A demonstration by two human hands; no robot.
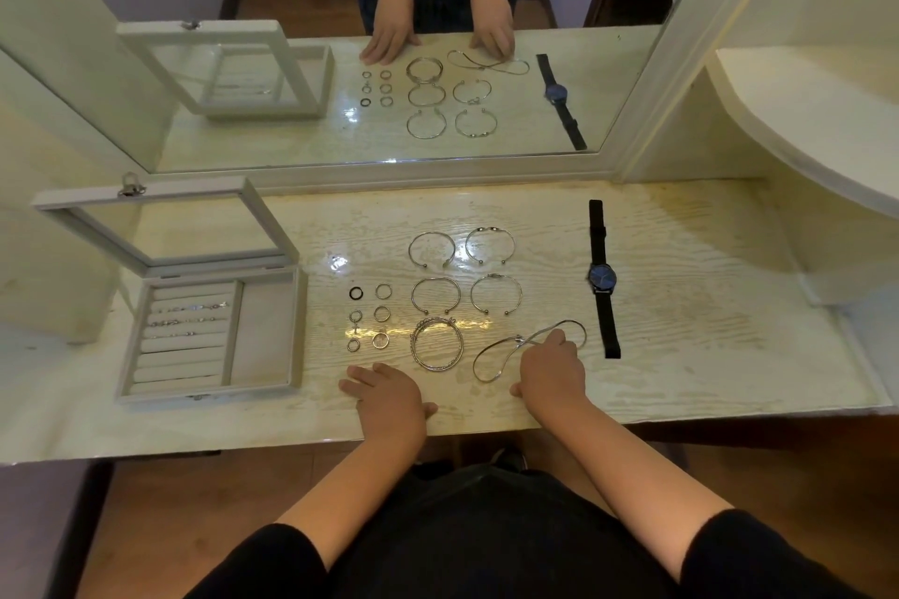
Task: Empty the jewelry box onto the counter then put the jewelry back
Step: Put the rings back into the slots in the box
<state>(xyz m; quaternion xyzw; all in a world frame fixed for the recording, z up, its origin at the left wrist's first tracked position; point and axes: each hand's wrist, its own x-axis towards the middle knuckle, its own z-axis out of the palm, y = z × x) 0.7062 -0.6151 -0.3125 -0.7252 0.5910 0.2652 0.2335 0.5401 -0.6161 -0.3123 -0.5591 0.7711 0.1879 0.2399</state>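
The thin silver necklace (501,343) is being touched by the relaxed right hand (552,365); the open left hand (384,392) is being rested flat on the pale bench (705,306).

A wide mirror (535,131) in a cream frame fills the view at 12 o'clock. A curved cream shelf (802,122) juts out at 2 o'clock. Brown wooden floor (160,516) shows at 7 o'clock, edged by a dark skirting board (80,530) and lilac wall (29,530).
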